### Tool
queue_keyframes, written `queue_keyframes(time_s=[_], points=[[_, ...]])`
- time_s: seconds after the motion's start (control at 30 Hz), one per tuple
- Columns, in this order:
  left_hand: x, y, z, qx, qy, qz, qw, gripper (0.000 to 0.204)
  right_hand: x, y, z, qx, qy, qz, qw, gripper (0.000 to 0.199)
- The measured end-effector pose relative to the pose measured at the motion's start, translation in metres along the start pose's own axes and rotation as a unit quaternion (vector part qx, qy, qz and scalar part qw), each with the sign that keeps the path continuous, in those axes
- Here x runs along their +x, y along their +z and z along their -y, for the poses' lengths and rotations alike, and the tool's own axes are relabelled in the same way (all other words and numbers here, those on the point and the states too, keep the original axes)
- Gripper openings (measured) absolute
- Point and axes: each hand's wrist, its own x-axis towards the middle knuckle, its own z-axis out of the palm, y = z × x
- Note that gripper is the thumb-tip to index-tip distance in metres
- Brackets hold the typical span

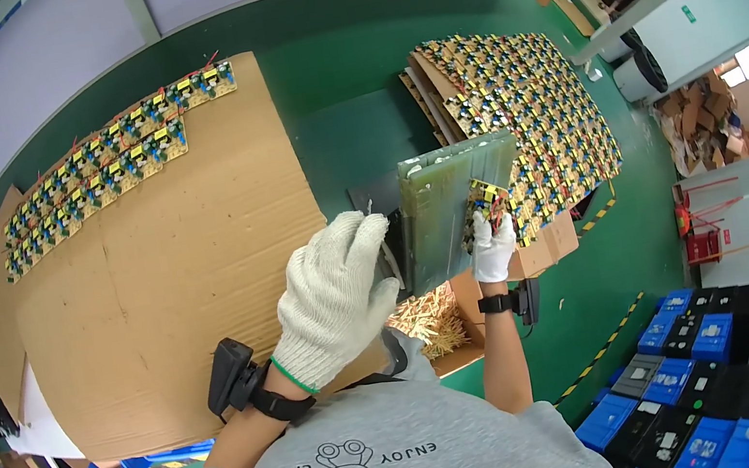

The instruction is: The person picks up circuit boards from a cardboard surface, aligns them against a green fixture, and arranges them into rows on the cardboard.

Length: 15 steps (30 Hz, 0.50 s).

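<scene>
Both my hands wear white knit gloves. My right hand [493, 249] pinches a small circuit board [486, 195] with yellow and blue parts, held against the right side of a tilted green panel [445, 198]. My left hand [336, 299] is raised in front of the panel's left edge, fingers curled around a thin tool with a metal tip [371, 207]; its grip is mostly hidden by the glove. Each wrist carries a black strapped device.
A large cardboard sheet [164, 267] lies on the green table [319, 66], with rows of small boards [105, 169] along its far edge. A big stack of boards [525, 102] sits to the right. A box of tan offcuts [427, 319] is below the panel. Blue and black bins [701, 378] stand on the floor.
</scene>
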Motion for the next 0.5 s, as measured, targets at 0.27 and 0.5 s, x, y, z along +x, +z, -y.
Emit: queue_keyframes(time_s=[0.27,0.5], points=[[0.002,0.000,0.012,-0.105,0.010,-0.055,0.993,0.057,0.019,0.000,-0.006,-0.173,0.003,0.035,0.984,0.025],[-0.007,0.001,0.015,-0.098,0.032,-0.103,0.989,0.047,-0.001,0.021,0.016,-0.332,0.048,-0.084,0.938,0.050]])
